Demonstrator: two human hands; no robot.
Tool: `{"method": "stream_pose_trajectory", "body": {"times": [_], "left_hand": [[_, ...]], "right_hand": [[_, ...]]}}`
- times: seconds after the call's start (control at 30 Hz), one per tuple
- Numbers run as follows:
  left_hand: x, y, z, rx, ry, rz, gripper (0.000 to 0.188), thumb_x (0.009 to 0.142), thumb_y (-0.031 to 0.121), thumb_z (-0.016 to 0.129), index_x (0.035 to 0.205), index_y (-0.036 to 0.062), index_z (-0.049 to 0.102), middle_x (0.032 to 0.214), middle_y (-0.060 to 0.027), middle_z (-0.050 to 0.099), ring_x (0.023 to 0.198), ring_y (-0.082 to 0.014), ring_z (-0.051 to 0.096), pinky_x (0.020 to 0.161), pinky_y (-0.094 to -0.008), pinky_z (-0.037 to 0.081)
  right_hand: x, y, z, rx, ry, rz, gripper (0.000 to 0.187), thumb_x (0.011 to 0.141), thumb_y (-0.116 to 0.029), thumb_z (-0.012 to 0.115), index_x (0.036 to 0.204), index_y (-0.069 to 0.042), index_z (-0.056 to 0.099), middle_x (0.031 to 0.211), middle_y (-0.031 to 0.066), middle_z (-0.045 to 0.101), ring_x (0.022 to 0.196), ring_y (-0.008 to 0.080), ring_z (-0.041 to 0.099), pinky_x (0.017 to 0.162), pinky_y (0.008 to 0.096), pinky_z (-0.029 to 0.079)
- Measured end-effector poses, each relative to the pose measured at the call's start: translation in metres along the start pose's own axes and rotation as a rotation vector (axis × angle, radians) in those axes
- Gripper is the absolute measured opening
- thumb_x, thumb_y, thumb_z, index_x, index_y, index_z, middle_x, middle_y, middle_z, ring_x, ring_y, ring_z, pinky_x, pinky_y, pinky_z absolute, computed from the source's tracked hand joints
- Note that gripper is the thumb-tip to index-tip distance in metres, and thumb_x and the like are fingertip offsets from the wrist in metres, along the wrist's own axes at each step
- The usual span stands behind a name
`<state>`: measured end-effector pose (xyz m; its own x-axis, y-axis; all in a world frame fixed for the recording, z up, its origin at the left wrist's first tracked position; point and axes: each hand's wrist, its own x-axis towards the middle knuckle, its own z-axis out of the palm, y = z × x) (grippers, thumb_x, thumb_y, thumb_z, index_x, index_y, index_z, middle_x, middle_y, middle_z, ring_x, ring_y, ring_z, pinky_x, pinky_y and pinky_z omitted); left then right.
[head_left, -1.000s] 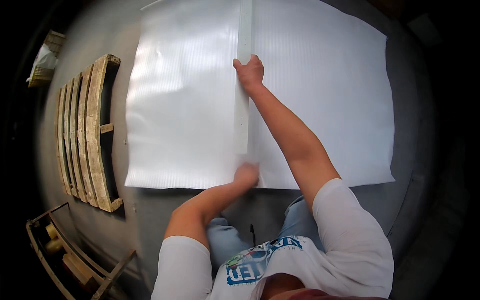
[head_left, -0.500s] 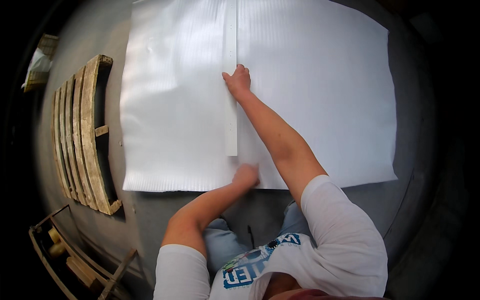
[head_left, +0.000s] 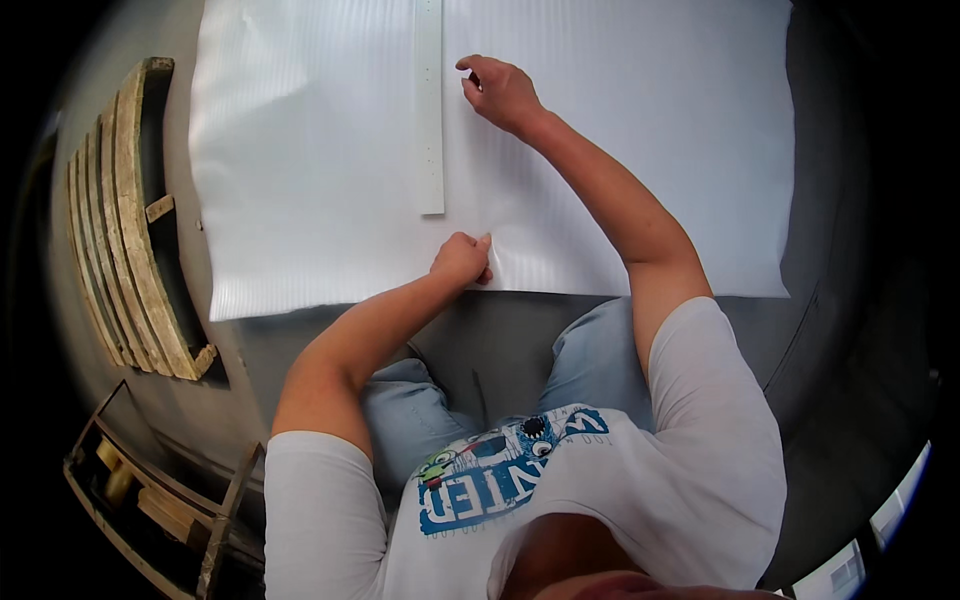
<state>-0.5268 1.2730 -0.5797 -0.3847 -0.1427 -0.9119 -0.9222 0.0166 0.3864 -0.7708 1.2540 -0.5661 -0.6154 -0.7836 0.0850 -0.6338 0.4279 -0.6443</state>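
Grey floor [head_left: 245,350] lies under our white sheet [head_left: 620,150]; on it the pale strip [head_left: 432,150] runs near to far, just left of our parted, empty right fingers [head_left: 478,64]; our left fingers [head_left: 482,246] pinch the sheet's near edge.

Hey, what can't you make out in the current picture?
All in the head view:
- Strip: far end cut off by the top edge.
- Sheet: far edge also cut off by the top edge.
- Left hand: palm hidden by the back of the hand, so I can't tell whether it holds anything.
- Rack: some contents lost in shadow.
- Floor under the sheet: hidden by the sheet itself.
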Motion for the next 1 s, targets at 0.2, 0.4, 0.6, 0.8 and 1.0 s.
{"method": "stream_pose_trajectory", "body": {"times": [0.2,0.4,0.6,0.8,1.0], "left_hand": [[-0.004,0.001,-0.004,0.016,-0.014,-0.013,0.047,0.098,0.037,0.048,0.07,0.0005,0.06,0.06,-0.0084,0.064,0.052,-0.0172,0.063,0.05,-0.0315,0.047],[-0.004,-0.001,-0.001,0.031,0.029,-0.01,0.047,0.098,0.038,0.048,0.073,0.0003,0.062,0.061,-0.0091,0.065,0.053,-0.0177,0.064,0.055,-0.0315,0.049],[-0.006,0.003,-0.003,0.071,0.011,-0.016,0.048,0.098,0.038,0.047,0.074,0.0004,0.064,0.064,-0.0106,0.067,0.054,-0.0191,0.066,0.056,-0.0319,0.052],[0.002,0.006,-0.005,0.081,-0.025,-0.016,0.05,0.097,0.042,0.048,0.074,-0.0005,0.062,0.058,-0.0118,0.063,0.046,-0.0189,0.061,0.042,-0.0317,0.046],[0.001,0.006,-0.01,0.038,-0.076,-0.02,0.048,0.097,0.039,0.047,0.074,-0.0007,0.062,0.061,-0.0113,0.065,0.049,-0.0197,0.063,0.043,-0.0323,0.049]], "right_hand": [[-0.054,-0.011,-0.025,-0.015,-0.369,-0.053,0.015,0.088,-0.016,0.057,0.096,-0.008,0.065,0.079,0.0085,0.07,0.072,0.0284,0.066,0.066,0.0394,0.053],[-0.21,0.018,-0.025,0.182,-0.697,0.011,0.01,0.087,-0.017,0.059,0.094,-0.012,0.063,0.074,0.0099,0.067,0.068,0.0308,0.064,0.063,0.0424,0.05],[-0.242,0.019,-0.018,0.191,-0.45,0.023,0.012,0.087,-0.02,0.06,0.096,-0.014,0.062,0.076,0.0082,0.068,0.07,0.0283,0.065,0.062,0.0407,0.051],[-0.232,0.012,-0.022,0.307,-0.564,0.152,0.021,0.088,-0.019,0.058,0.108,-0.016,0.063,0.076,0.0096,0.067,0.067,0.0279,0.065,0.064,0.04,0.052],[-0.221,-0.006,-0.016,0.659,-0.717,0.47,0.035,0.091,-0.02,0.053,0.126,-0.017,0.057,0.077,0.0132,0.067,0.065,0.0296,0.064,0.065,0.041,0.052]]}}
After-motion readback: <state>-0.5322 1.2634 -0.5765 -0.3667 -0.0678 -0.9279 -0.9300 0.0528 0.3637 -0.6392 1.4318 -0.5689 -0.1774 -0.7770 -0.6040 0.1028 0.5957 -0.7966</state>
